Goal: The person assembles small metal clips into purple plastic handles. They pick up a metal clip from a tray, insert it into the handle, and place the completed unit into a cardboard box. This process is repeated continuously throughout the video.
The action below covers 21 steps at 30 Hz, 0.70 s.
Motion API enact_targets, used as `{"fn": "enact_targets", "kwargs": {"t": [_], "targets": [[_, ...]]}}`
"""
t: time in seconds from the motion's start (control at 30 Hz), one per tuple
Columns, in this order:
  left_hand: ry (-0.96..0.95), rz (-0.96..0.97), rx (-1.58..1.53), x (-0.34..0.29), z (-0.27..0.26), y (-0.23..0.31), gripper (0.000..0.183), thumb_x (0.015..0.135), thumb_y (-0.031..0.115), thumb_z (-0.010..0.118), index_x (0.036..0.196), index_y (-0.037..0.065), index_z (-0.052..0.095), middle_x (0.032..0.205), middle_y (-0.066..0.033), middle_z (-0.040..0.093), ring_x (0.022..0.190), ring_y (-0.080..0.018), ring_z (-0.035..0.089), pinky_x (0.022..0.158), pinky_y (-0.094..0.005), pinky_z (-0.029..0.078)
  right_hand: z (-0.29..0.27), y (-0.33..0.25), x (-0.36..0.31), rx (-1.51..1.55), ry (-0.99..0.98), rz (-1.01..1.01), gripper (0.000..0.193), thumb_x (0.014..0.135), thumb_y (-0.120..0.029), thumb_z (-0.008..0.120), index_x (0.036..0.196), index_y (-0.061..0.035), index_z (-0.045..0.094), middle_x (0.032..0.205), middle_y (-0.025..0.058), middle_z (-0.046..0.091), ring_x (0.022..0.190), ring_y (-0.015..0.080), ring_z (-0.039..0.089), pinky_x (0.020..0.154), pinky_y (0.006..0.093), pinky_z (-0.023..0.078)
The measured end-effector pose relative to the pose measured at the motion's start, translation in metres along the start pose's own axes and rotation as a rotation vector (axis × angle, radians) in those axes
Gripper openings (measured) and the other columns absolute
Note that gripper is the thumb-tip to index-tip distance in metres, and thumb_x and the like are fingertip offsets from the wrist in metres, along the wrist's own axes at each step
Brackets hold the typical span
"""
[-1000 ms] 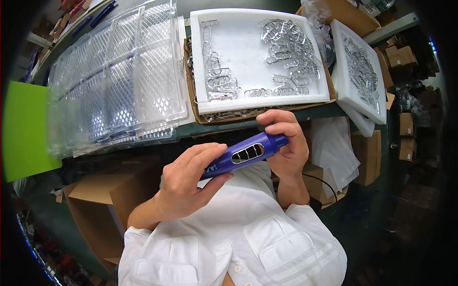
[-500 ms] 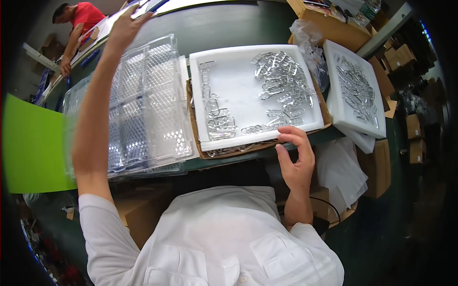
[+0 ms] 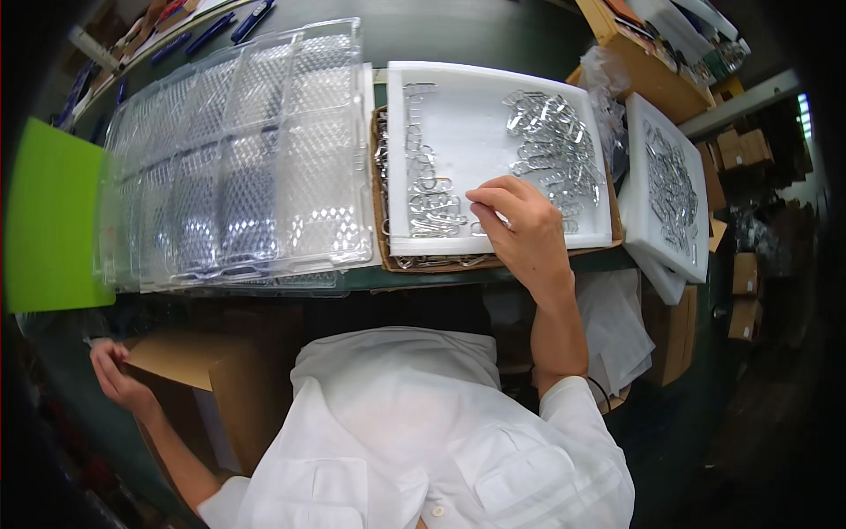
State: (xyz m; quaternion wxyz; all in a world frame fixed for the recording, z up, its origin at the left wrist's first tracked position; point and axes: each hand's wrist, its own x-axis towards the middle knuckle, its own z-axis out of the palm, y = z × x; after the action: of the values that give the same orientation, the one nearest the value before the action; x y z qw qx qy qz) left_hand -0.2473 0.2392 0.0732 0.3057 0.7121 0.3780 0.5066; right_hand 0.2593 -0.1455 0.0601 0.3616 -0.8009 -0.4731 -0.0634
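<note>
My right hand (image 3: 522,225) is over the front part of a white foam tray (image 3: 476,78), thumb and fingers pinched together. Whatever they may hold is too small to make out. Shiny bent-wire clips (image 3: 551,141) lie heaped on the tray's right side, with a looser row of wire clips (image 3: 432,207) along its left. Low at the far left, my left hand (image 3: 119,379) has its fingers curled beside an open cardboard box (image 3: 189,357). Something pale and clear is near its fingertips, too unclear to name.
Clear compartmented plastic trays (image 3: 326,159) are stacked left of the foam tray, beside a bright green sheet (image 3: 53,220). Under the foam tray sits a shallow carton (image 3: 380,189) of more clips. Another foam tray (image 3: 674,185) leans at the right. Blue markers (image 3: 253,22) lie at the back.
My left hand has come down from the far edge, near a blue marker, to the low left beside the box. My right hand has moved over the foam tray, its fingers closing. The view has shifted.
</note>
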Motion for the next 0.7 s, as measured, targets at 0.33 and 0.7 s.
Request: {"fn": "enact_targets", "kwargs": {"t": [0.33, 0.7], "targets": [[0.114, -0.806, 0.399, -0.385, -0.082, -0.117, 0.024, 0.109, 0.021, 0.055, 0.113, 0.001, 0.068, 0.094, -0.0061, 0.068, 0.083, -0.0152, 0.061, 0.074, -0.033, 0.051, 0.057, 0.0, 0.052, -0.238, -0.163, 0.019, 0.022, 0.091, -0.018, 0.078, 0.11, -0.0081, 0.073, 0.104, 0.0122, 0.075, 0.082, 0.0287, 0.076, 0.075, 0.0401, 0.058], [-0.115, -0.692, 0.918, -0.383, -0.101, -0.122, 0.021, 0.095, 0.014, 0.068, 0.114, 0.006, 0.073, 0.113, -0.0116, 0.072, 0.105, -0.0325, 0.067, 0.092, -0.0433, 0.053, 0.034, 0.065, 0.061, -0.07, -0.3, 0.272, 0.038, 0.104, -0.019, 0.067, 0.137, -0.0013, 0.064, 0.11, 0.0059, 0.069, 0.101, 0.0129, 0.061, 0.094, 0.0303, 0.048]]}}
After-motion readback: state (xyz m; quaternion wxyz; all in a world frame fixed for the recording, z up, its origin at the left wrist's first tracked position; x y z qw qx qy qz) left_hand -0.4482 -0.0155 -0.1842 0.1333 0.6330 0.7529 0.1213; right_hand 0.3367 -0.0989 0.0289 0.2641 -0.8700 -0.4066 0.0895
